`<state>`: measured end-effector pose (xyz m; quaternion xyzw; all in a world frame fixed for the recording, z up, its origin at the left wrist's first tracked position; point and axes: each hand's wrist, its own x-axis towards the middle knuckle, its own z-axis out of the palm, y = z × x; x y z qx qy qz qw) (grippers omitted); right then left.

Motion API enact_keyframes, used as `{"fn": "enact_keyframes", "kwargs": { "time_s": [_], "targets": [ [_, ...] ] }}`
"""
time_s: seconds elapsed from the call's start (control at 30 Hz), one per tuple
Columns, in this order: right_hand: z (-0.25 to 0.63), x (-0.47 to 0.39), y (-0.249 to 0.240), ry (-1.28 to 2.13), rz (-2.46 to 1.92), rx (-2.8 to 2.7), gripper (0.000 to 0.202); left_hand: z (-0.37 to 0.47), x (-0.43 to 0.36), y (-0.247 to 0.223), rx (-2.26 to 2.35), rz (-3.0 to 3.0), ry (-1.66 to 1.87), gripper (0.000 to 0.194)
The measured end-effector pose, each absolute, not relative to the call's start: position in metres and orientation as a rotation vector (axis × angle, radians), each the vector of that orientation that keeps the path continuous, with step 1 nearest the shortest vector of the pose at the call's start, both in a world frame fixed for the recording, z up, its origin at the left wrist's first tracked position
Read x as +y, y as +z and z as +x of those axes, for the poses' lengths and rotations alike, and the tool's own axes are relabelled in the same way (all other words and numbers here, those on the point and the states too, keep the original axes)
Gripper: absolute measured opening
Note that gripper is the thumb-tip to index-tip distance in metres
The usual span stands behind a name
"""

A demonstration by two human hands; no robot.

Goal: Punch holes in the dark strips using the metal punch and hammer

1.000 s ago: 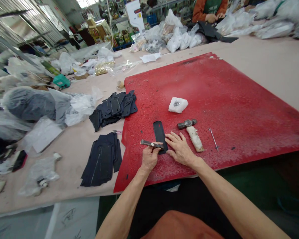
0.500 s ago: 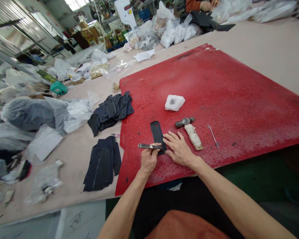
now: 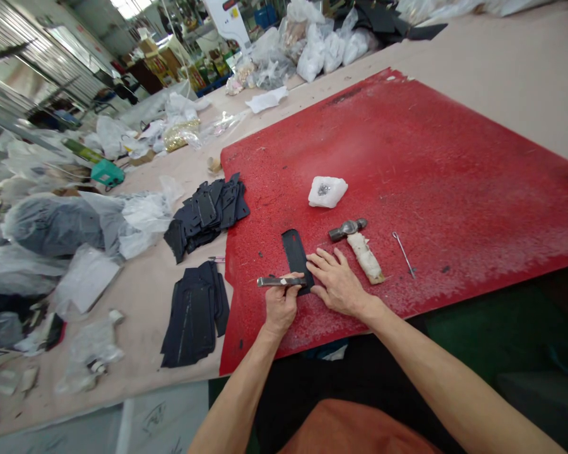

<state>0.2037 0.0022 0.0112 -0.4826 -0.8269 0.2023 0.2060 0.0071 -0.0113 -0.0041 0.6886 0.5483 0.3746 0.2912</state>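
Observation:
My left hand (image 3: pixel 282 305) is closed on a metal tool (image 3: pixel 272 282), whose right end lies over the lower part of a dark strip (image 3: pixel 293 251). The strip lies flat on the red mat (image 3: pixel 407 157). My right hand (image 3: pixel 337 284) rests on the mat with its fingers spread, fingertips at the strip's right edge. Right of that hand lies a hammer (image 3: pixel 365 257) with a white-wrapped handle, and farther right a thin metal rod (image 3: pixel 404 255) with a looped end. Beyond the strip sits a white block (image 3: pixel 327 192) with small grey bits on top.
A loose pile of dark pieces (image 3: pixel 208 211) and a neater stack (image 3: pixel 194 315) lie left of the mat. Plastic bags (image 3: pixel 57 217) crowd the far left, and more bags (image 3: pixel 312 57) stand at the back. A teal box (image 3: pixel 107 173) sits among them.
The view has shifted slightly, so the mat and tools appear a little farther left. The person's hands at the back edge have left the view. My hands keep nearly the same pose.

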Motion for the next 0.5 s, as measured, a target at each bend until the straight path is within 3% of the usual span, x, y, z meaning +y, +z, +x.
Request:
{"fn": "enact_keyframes", "kwargs": {
  "time_s": [0.5],
  "targets": [
    [0.206,0.000,0.016,0.554,-1.309,-2.296,0.048,0.018,-0.011,-0.009,1.488,2.045,1.013,0.022]
  ]
}}
